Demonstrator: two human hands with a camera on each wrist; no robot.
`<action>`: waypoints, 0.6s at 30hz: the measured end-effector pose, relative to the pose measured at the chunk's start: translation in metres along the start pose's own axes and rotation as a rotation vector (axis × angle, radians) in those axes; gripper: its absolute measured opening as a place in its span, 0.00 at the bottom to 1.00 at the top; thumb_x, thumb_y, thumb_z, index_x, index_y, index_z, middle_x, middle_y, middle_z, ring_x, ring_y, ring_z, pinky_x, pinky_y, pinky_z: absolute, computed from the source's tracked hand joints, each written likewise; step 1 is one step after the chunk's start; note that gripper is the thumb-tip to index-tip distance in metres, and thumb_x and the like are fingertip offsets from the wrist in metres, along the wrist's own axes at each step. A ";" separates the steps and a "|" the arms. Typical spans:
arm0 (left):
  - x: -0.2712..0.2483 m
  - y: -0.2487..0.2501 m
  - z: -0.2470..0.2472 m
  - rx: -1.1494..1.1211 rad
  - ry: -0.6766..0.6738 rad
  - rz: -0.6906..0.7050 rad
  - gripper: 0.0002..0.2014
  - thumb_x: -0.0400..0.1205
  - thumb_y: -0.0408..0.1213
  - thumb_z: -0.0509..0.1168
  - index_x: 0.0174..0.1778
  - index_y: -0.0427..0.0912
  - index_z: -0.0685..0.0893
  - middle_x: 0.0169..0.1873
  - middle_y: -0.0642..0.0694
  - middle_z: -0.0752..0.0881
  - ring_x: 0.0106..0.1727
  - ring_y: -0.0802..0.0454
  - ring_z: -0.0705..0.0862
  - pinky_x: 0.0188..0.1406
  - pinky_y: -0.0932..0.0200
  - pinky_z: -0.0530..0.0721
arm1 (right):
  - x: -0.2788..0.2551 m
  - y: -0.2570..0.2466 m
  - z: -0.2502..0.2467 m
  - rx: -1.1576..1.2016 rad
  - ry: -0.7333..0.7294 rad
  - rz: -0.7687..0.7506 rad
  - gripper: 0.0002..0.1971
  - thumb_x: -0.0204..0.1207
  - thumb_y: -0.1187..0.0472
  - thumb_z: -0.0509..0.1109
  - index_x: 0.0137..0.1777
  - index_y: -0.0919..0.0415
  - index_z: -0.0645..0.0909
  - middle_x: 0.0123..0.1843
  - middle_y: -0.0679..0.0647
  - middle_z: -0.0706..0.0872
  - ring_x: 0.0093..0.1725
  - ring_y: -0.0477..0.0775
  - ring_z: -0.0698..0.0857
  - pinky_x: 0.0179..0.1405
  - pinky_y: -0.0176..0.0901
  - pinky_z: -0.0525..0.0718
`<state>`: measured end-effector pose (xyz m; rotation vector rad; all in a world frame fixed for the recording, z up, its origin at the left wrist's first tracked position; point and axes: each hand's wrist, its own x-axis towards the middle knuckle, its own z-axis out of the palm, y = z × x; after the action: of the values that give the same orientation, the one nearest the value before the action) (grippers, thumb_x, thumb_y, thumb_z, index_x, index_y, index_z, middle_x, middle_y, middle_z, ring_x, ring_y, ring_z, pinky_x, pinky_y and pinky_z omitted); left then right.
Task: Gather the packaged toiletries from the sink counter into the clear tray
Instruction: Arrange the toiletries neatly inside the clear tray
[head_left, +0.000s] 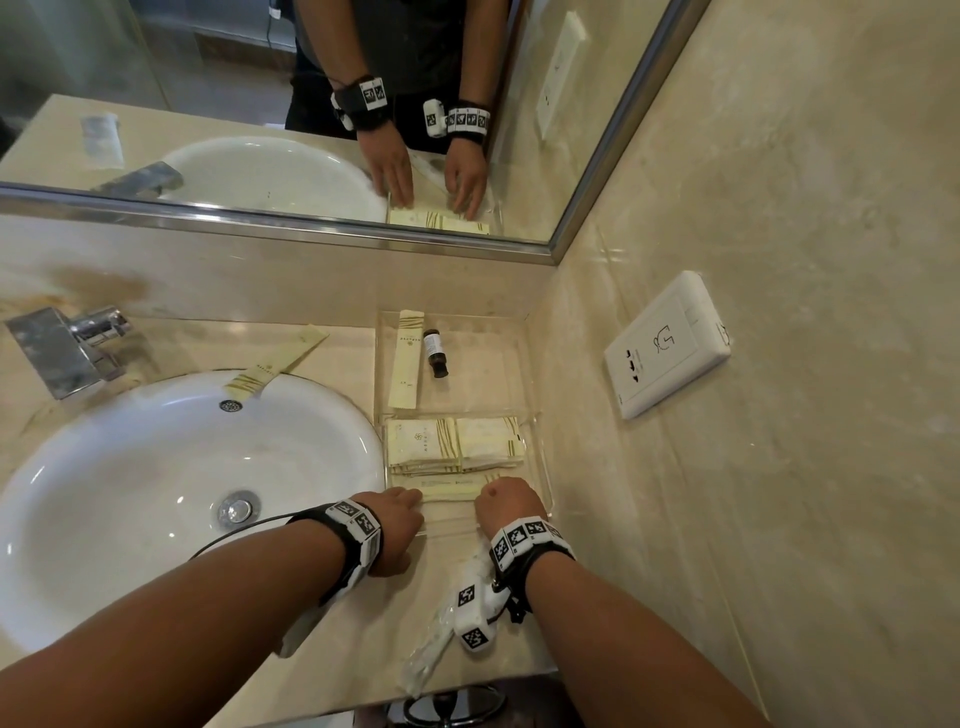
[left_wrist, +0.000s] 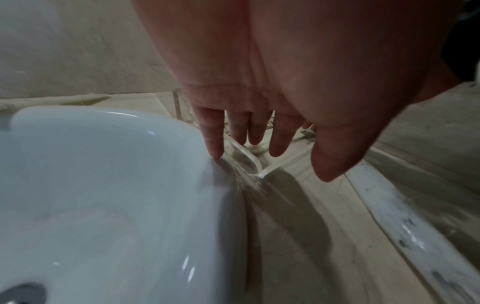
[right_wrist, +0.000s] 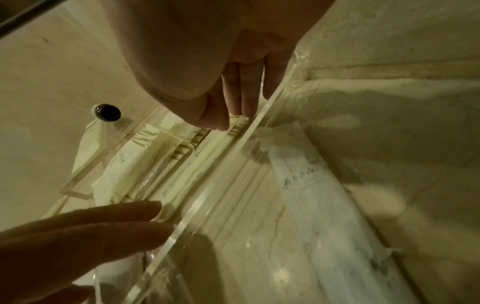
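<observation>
A: Clear acrylic, that tray (head_left: 540, 457), set on the marble surface (head_left: 337, 364) between the sink (head_left: 156, 467) and the side wall. Both hands reach into its near compartment.

B: Fingers?

A: Left hand (head_left: 397, 525) at the near-left corner, fingers (left_wrist: 280, 142) straight and slightly apart, pointing down; the little fingertip meets the sink's edge just beside the tray wall. Right hand (head_left: 506, 501) at the near-right, fingers (right_wrist: 244, 96) straight and together, tips resting on a long cream packet (head_left: 452, 489) that lies flat along the near wall. Neither hand curls around it.

B: So the packet spans between them?

A: Yes, left end by the left fingertips, right end beneath the right ones. Just behind it, a stack of cream sachets (head_left: 452, 444). Far compartment holds another long packet (head_left: 407, 358) and a small dark bottle (head_left: 435, 352).

B: Anything outside the tray?

A: One cream packet (head_left: 280, 364) lying across the sink's far rim, and a clear-wrapped white item (head_left: 431, 654) on the surface by the right wrist.
</observation>
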<state>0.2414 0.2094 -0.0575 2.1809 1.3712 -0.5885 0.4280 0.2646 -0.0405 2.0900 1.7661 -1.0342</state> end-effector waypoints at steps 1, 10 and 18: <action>0.000 0.000 0.000 -0.005 -0.003 -0.004 0.28 0.78 0.51 0.63 0.72 0.41 0.76 0.77 0.41 0.66 0.77 0.41 0.68 0.68 0.41 0.79 | -0.001 0.001 -0.001 0.017 0.005 0.000 0.11 0.77 0.66 0.61 0.33 0.59 0.79 0.29 0.52 0.78 0.27 0.51 0.75 0.23 0.36 0.68; -0.004 -0.001 -0.004 -0.056 -0.027 -0.018 0.27 0.78 0.51 0.64 0.71 0.41 0.77 0.75 0.43 0.69 0.75 0.43 0.70 0.68 0.41 0.79 | 0.001 0.008 0.003 0.111 0.036 -0.060 0.11 0.71 0.61 0.63 0.44 0.69 0.82 0.42 0.65 0.88 0.34 0.53 0.79 0.36 0.43 0.74; -0.011 -0.010 -0.009 -0.140 0.030 -0.037 0.26 0.77 0.53 0.63 0.69 0.44 0.79 0.75 0.46 0.71 0.75 0.45 0.73 0.68 0.42 0.80 | 0.005 0.007 0.002 0.065 0.035 -0.090 0.07 0.68 0.61 0.63 0.30 0.54 0.70 0.27 0.49 0.72 0.25 0.50 0.70 0.27 0.40 0.70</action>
<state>0.2293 0.2110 -0.0457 2.0650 1.4265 -0.4604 0.4341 0.2655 -0.0471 2.0956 1.8837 -1.1002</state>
